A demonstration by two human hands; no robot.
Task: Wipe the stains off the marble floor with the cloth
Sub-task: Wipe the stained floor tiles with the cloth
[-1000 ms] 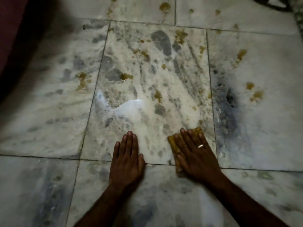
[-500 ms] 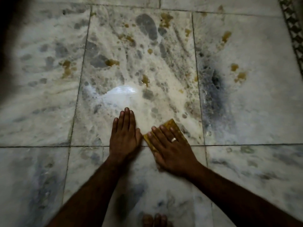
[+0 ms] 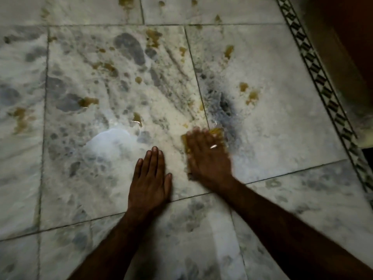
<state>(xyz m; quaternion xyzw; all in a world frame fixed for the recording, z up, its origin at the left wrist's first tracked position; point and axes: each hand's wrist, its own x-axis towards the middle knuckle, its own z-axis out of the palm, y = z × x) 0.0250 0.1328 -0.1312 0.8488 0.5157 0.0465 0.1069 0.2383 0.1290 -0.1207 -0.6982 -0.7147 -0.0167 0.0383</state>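
A yellow cloth point(image 3: 219, 131) lies flat on the white and grey marble floor point(image 3: 282, 122). My right hand point(image 3: 207, 156) presses down on the cloth, covering most of it; only its far and left edges show. The hand is blurred. My left hand point(image 3: 150, 178) rests flat on the floor to the left of the cloth, fingers together, holding nothing. Brown-yellow stains dot the tiles ahead: one point(image 3: 137, 118) just beyond my left hand, one point(image 3: 87, 102) further left, a pair point(image 3: 249, 92) to the right.
A dark patterned border strip point(image 3: 314, 69) runs diagonally along the right side, with a dark wooden surface point(image 3: 347, 37) beyond it. More stains point(image 3: 22, 116) lie on the left tile and at the far tiles point(image 3: 126, 1). A bright glare spot point(image 3: 113, 142) sits left of my hands.
My right hand has slid the cloth forward and to the right, away from my left hand, up to the tile seam. The view has shifted, so the border strip shows more.
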